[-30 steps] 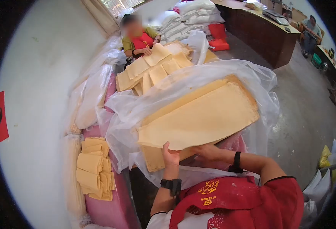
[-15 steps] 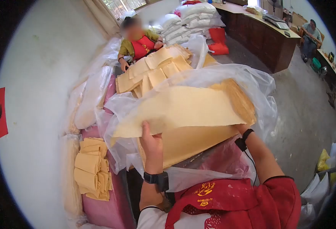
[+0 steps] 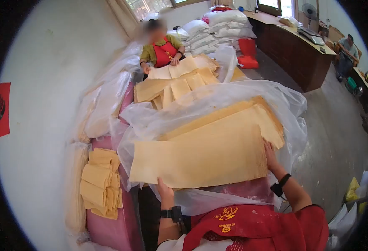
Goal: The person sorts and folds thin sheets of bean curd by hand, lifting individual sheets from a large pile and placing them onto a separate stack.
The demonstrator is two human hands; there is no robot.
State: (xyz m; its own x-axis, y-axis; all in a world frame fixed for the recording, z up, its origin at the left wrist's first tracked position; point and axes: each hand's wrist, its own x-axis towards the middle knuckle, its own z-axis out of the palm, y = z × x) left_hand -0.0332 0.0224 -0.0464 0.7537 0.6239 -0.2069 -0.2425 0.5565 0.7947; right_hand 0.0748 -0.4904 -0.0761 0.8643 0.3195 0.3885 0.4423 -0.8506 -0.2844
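A broad, thin pale-yellow sheet (image 3: pixel 200 161) spreads in front of me, over a stack of similar sheets (image 3: pixel 234 109) lying in clear plastic film (image 3: pixel 292 108). My left hand (image 3: pixel 165 192) pinches its near edge toward the left end, thumb on top and the other fingers mostly hidden beneath. At the right end, my right hand (image 3: pixel 271 155) is closed on the sheet's short edge, its fingertips partly covered. The sheet lies nearly flat, with its near edge overhanging the stack.
Across the table a person in a red apron (image 3: pixel 164 52) handles a pile of smaller yellow pieces (image 3: pixel 179 85). Folded sheets (image 3: pixel 101 184) lie on the pink surface (image 3: pixel 108 234) at left. White sacks (image 3: pixel 230 29) are piled behind; another person sits far right.
Both hands have drawn the sheet toward me and lowered it; it was raised and curved before and now lies flatter. The person opposite now has both hands on the pile's sheets.
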